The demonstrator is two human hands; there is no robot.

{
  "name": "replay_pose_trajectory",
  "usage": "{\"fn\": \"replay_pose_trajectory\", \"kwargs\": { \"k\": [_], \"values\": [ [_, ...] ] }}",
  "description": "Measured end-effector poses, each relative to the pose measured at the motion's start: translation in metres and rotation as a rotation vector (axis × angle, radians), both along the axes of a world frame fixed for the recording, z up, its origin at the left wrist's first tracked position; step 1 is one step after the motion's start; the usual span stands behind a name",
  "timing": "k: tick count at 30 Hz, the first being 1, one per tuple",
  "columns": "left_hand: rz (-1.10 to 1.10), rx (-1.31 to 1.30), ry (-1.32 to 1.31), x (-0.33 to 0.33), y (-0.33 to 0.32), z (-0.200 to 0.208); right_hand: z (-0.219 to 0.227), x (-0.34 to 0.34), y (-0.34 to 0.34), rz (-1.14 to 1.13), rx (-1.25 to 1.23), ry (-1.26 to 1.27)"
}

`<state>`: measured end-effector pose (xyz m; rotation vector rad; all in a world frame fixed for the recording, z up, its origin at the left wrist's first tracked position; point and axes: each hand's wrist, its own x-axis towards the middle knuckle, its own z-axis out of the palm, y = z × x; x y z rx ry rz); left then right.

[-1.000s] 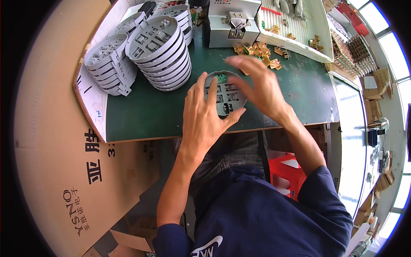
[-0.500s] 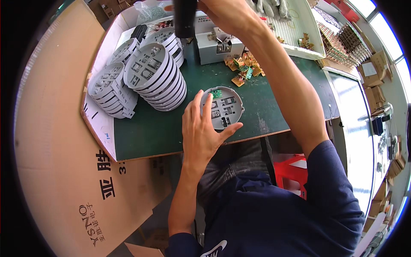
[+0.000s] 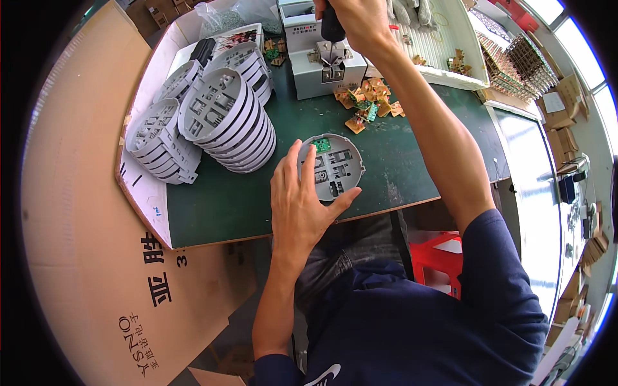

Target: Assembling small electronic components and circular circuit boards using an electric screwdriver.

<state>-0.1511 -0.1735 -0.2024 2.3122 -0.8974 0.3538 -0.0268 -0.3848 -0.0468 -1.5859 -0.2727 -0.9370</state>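
Note:
A round grey plastic housing (image 3: 353,179) lies on the green bench top with its open side up. A small green circuit board (image 3: 322,145) sits at its far edge, partly under my fingertips. My left hand (image 3: 297,199) grips the housing, fingers along its left side and thumb at its near right rim. Higher up, my right hand (image 3: 359,24) is closed around a black power screwdriver (image 3: 332,28), upright, its lower end over the grey box-shaped screw feeder (image 3: 306,78). The screwdriver's top is cut off by the picture's edge.
Stacks of grey housings (image 3: 222,119) stand on the left. Loose tan and green circuit boards (image 3: 370,103) lie beside the feeder. A white tray (image 3: 444,77) is at the far right, a bag of small parts (image 3: 222,20) at the back. A large cardboard sheet (image 3: 77,212) borders the bench.
The screwdriver in my right hand has moved right, from left of the screw feeder to above it. My left hand still holds the housing, and more of the green board shows.

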Motion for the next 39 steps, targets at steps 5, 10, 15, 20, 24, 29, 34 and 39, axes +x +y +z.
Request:
{"fn": "replay_pose_trajectory", "kwargs": {
  "k": [5,10,15,20,24,29,34,39],
  "values": [
    [0.002,0.002,0.007,0.0,0.001,0.0,-0.003,-0.007,0.002,0.108,-0.015,0.145],
    [0.012,0.005,0.014,0.0,0.002,-0.001,-0.023,-0.011,0.003,0.106,0.058,0.186],
    [0.009,-0.004,0.006,-0.001,0.001,0.001,0.0,-0.014,0.0,-0.019,0.056,-0.057],
    [0.005,-0.007,0.01,0.0,-0.001,0.001,-0.004,0.001,-0.004,-0.008,-0.004,-0.01],
    [0.001,-0.012,0.004,0.0,0.0,-0.001,-0.001,-0.007,0.001,0.095,-0.012,0.12],
    [0.009,0.001,-0.011,0.001,0.001,-0.002,-0.018,-0.045,0.023,0.243,-0.013,0.07],
    [0.012,-0.025,-0.02,0.001,0.0,0.0,-0.022,-0.08,0.048,0.392,0.134,0.224],
    [0.009,-0.018,-0.027,0.001,0.0,-0.001,-0.033,-0.081,0.051,0.368,0.116,0.276]
  ]
}}
